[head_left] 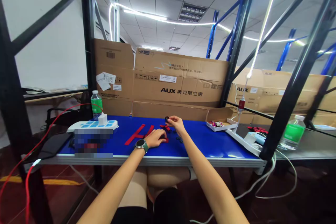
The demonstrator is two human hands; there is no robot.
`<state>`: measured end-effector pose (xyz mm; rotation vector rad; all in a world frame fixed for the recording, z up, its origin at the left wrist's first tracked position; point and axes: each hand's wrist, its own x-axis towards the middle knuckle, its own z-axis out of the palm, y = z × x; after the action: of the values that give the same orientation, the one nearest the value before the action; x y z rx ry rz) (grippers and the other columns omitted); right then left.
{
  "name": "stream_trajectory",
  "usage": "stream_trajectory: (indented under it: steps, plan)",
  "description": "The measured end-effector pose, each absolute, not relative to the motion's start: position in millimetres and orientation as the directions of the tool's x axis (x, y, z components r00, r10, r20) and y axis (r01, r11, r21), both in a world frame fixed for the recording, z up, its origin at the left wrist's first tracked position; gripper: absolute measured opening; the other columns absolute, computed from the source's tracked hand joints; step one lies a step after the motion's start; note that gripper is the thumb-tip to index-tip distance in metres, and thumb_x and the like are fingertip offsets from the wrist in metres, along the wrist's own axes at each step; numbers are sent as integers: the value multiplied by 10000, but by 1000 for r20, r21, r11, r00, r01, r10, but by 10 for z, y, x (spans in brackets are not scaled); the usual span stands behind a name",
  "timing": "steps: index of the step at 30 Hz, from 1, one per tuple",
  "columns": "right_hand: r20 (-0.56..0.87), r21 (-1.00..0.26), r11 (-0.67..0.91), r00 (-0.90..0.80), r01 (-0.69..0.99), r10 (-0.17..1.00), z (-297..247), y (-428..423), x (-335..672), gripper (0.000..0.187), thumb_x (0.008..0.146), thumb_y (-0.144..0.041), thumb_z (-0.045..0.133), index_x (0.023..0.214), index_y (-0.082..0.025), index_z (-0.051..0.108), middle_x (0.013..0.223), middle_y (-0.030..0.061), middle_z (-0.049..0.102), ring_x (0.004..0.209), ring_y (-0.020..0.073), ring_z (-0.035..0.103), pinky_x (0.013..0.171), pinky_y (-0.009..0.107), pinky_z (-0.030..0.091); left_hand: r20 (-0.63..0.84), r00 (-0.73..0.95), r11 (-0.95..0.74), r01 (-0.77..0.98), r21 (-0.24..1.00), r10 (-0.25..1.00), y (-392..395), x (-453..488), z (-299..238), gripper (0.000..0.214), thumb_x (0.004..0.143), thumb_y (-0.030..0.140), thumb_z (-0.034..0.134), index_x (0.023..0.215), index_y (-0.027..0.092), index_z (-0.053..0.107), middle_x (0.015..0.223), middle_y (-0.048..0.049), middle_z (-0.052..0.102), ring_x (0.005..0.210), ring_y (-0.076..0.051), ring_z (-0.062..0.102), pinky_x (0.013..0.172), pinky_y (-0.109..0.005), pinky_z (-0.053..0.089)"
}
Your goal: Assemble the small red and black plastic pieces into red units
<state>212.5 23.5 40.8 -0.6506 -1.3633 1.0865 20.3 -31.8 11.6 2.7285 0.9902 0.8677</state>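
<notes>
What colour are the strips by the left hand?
The strips are red, clearest in the head view.

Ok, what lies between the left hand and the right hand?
In the head view, small red pieces lie between the left hand and right hand.

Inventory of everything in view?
Blue-topped workbench: one, blue with silver edge, centre.
Flat red strips: several, red, on workbench.
Small black piece: one, black, at right fingertips.
White power strip with blue switches: one, white and blue, workbench left.
Plain white power strip: one, white, workbench right.
Green-labelled plastic water bottles: two, clear, either side.
Brown cardboard AUX boxes: several, brown, behind workbench.
White tray of small pieces: one, white, workbench back right.
Left hand: one, on red strips, wearing dark wristwatch.
Right hand: one, pinching that piece.
</notes>
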Motion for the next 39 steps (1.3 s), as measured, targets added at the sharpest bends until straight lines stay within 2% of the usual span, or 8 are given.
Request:
stream_trajectory:
  steps: [5, 10, 14, 19, 25, 30, 33, 39]
  plan:
    - [476, -876, 463, -83, -137, 876, 207, 283, 2064, 476, 610, -548, 816, 848, -176, 639, 598, -13, 651, 492, 125, 604, 497, 231, 485, 529, 457, -699, 431, 571, 715, -207, 147, 87, 86, 883, 177, 561, 949, 211, 604, 832, -6, 705, 794, -163, 658, 763, -267, 481]
    - [458, -882, 472, -221, 9, 861, 175, 190, 2085, 429, 641, -536, 782, 840, -177, 657, 674, 0, 670, 537, 116, 588, 542, 229, 463, 619, 212, -649, 361, 670, 757, -189, 91, 135, 73, 873, 206, 560, 929, 198, 607, 815, -19, 710, 735, -164, 665, 704, -270, 504]
    - [441, -876, 477, -287, 66, 850, 208, 113, 2057, 443, 640, -562, 775, 828, -180, 653, 707, 8, 675, 566, 122, 583, 564, 238, 467, 638, 234, -677, 332, 657, 734, -193, 83, 145, 74, 874, 212, 557, 924, 198, 610, 858, -23, 713, 768, -162, 669, 729, -273, 516]
    - [429, -886, 464, -366, 10, 826, 172, 94, 2031, 472, 622, -574, 804, 804, -175, 629, 729, 5, 675, 568, 117, 601, 571, 234, 484, 621, 308, -693, 306, 653, 720, -160, 76, 104, 72, 873, 214, 555, 917, 192, 608, 869, -28, 714, 790, -163, 669, 750, -277, 517]
    - [451, -861, 506, -386, 52, 805, 84, 139, 2014, 436, 692, -542, 771, 879, -184, 608, 684, -13, 662, 541, 136, 632, 555, 234, 481, 605, 322, -685, 324, 653, 729, -172, 60, 106, 268, 870, 188, 537, 1133, 210, 581, 776, 9, 686, 705, -146, 640, 697, -261, 491]
    - [548, -744, 636, -358, 205, 756, 96, 121, 1993, 302, 797, -487, 674, 831, -188, 670, 822, 20, 709, 743, 157, 657, 711, 254, 507, 623, 286, -682, 395, 616, 728, -157, 55, 101, 181, 864, 180, 535, 1017, 202, 630, 863, -27, 711, 792, -166, 665, 754, -287, 515]
    - [529, -719, 625, -345, 303, 776, 101, 96, 1988, 282, 824, -461, 641, 834, -184, 696, 773, 11, 701, 695, 151, 633, 669, 245, 490, 633, 265, -680, 400, 614, 727, -141, 64, 79, 143, 870, 221, 561, 993, 195, 630, 936, -57, 730, 849, -181, 686, 800, -311, 532]
    - [492, -759, 574, -306, 309, 815, 101, 54, 1944, 127, 786, -321, 631, 761, -197, 638, 663, -4, 676, 606, 156, 658, 596, 237, 486, 630, 267, -668, 472, 575, 730, -129, 68, 42, 261, 775, 353, 738, 965, 200, 645, 948, -66, 746, 876, -213, 695, 806, -333, 543]
